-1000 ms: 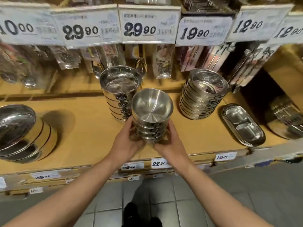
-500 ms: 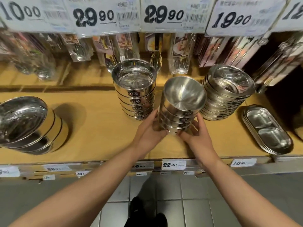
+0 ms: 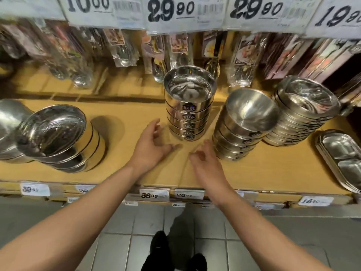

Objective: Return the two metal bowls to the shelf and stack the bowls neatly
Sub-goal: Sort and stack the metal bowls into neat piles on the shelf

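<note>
A stack of several brushed metal bowls stands on the wooden shelf, right of centre, leaning slightly right. To its left rises a taller stack of shiny straight-sided bowls marked 316L. My left hand hovers over the shelf in front of the shiny stack, fingers loose, holding nothing. My right hand is just left of the brushed stack's base, fingers relaxed, apart from it.
A stack of shallow metal dishes sits right of the brushed stack, with divided oval trays further right. Large lidded bowls stand at the left. Packaged utensils hang behind. Price tags line the shelf edge.
Both hands have let go of the brushed bowl stack, which now stands on the shelf. The hands have drawn back toward me and to the left of it.
</note>
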Tool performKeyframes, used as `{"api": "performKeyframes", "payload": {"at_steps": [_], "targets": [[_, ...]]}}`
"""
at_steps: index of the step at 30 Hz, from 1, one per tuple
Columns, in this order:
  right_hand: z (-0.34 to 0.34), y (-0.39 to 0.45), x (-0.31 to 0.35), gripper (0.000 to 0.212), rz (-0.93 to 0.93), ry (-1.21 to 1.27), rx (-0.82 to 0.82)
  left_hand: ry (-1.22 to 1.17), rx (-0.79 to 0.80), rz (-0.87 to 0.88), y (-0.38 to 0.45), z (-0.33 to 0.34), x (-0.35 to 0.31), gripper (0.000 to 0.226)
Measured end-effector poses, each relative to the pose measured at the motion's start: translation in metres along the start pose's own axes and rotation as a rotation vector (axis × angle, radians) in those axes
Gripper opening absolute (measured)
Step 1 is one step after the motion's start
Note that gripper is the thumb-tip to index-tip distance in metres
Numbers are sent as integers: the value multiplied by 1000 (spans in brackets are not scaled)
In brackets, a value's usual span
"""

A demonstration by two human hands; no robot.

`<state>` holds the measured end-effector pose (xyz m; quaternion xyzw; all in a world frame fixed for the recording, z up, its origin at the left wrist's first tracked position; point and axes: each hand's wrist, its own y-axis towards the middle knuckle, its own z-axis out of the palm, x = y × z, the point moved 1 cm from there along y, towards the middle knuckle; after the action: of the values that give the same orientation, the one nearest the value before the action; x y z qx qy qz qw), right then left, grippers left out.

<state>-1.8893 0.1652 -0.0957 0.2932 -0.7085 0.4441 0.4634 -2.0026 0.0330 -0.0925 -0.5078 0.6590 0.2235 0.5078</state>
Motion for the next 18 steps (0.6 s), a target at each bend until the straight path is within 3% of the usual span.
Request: {"api": "performKeyframes", "payload": {"at_steps": [3,7,11,18], "targets": [[9,24,9,64,-115,59,-37,0,123,71,22,-1,-3,113],[16,47,10,63,-232,39,-156,-129,228,133,39,2,2,100],[22,60,5,65,-256,63,-206,-267,270,135,52,-1,3,72],[37,58,1,60,-270,74,-187,-322,215,113,49,-21,20,72]]}}
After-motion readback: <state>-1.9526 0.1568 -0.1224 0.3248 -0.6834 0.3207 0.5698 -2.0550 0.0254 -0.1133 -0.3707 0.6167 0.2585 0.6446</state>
